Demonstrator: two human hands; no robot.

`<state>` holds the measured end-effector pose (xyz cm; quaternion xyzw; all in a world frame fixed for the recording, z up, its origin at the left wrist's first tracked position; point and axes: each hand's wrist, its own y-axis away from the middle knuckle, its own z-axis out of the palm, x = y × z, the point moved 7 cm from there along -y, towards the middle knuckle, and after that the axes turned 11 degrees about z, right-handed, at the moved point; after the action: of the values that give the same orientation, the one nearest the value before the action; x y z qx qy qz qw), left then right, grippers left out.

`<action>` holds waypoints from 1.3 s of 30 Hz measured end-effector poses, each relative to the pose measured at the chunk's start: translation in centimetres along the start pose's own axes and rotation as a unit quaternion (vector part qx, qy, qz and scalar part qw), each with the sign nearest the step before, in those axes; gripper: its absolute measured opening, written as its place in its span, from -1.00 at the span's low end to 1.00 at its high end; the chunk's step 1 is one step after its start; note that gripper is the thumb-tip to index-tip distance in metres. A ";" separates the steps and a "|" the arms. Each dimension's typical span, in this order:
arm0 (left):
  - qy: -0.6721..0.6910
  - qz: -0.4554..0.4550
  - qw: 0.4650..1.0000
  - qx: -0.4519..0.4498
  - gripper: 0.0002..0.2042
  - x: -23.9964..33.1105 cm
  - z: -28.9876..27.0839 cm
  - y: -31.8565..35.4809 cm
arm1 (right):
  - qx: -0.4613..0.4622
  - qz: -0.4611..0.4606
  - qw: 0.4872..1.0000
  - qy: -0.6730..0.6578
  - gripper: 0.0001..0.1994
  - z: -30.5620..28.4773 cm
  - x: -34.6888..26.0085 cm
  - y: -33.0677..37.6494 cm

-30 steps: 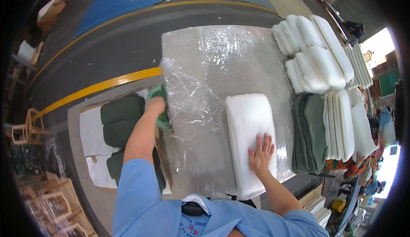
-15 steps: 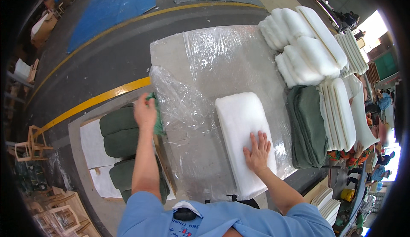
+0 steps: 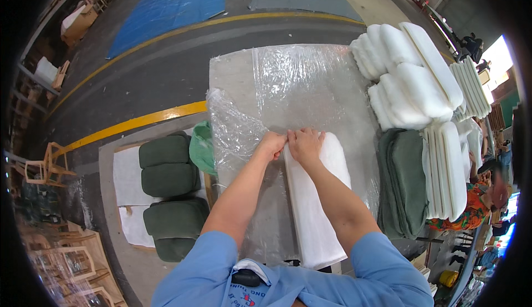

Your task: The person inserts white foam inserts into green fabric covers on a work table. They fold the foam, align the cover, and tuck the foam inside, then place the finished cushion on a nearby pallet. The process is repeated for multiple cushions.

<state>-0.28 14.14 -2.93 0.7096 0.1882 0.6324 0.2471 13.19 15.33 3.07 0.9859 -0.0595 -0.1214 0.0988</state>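
A long white foam pad (image 3: pixel 316 207) lies on a clear plastic sheet (image 3: pixel 299 85) spread over the grey worktable (image 3: pixel 230 80). My left hand (image 3: pixel 271 143) and my right hand (image 3: pixel 305 141) meet at the pad's far left corner. Both pinch the pad's edge together with the crinkled plastic there. A loose fold of the sheet (image 3: pixel 233 132) bulges up just left of my left hand.
Stacks of white foam pads (image 3: pixel 410 74) and green cushion covers (image 3: pixel 404 179) fill the table's right side. Dark green cushions (image 3: pixel 166 168) and a green bag (image 3: pixel 202 149) sit on a low platform at left. A person in orange (image 3: pixel 471 213) stands at far right.
My left hand left the green bag at the table's left edge and came to the pad. My right hand slid from the pad's near end up to its far left corner.
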 end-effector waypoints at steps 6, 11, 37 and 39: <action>0.004 0.034 0.999 0.026 -0.69 -1.3 0.4 -0.8 | 0.073 -0.028 0.995 -0.065 -0.64 1.2 0.9 -0.1; -0.203 0.130 0.967 0.085 -0.75 0.2 -0.6 -1.1 | 0.058 -0.029 0.995 -0.074 -0.69 1.4 1.0 -0.3; -0.300 0.367 0.868 0.146 -0.86 1.3 0.8 6.6 | 0.095 -0.118 0.987 -0.051 -0.68 0.2 0.2 2.1; -0.328 0.355 0.871 0.089 -0.86 -0.1 1.6 8.5 | 0.100 -0.114 0.987 -0.055 -0.68 0.3 0.5 2.2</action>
<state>0.93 7.04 1.83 0.9142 -0.1129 0.3891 -0.0107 13.42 13.08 3.15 0.9831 0.0360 -0.1789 -0.0180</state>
